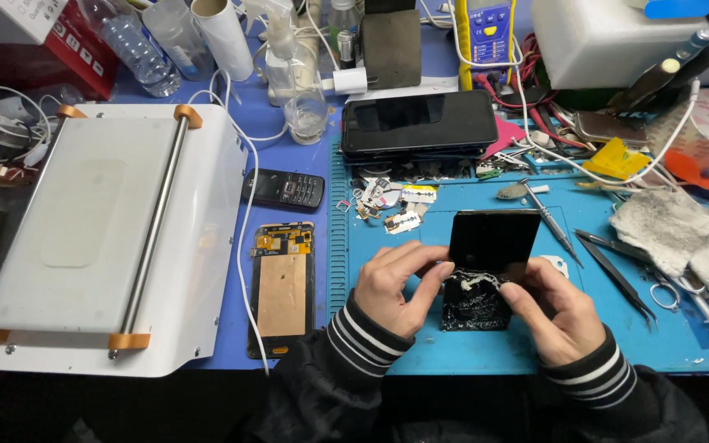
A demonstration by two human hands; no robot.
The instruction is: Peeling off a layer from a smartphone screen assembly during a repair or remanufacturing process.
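Note:
My left hand (394, 287) and my right hand (553, 313) both grip a black opened phone (490, 246) over the blue work mat (469, 349). Its dark glass panel stands lifted at an angle from the lower body (474, 310), which shows a rough black inside and a pale strip at the hinge line. My left fingers pinch the left edge where panel and body meet. On the right side my right thumb and fingers press the same seam.
A white screen-separator machine (100, 238) fills the left. A bare display panel with copper backing (281, 287) and a small keypad phone (284, 189) lie beside it. A stack of phones (418, 123), tweezers (617, 275), scissors (666, 294), a grey cloth (674, 226) and small parts (391, 201) surround my hands.

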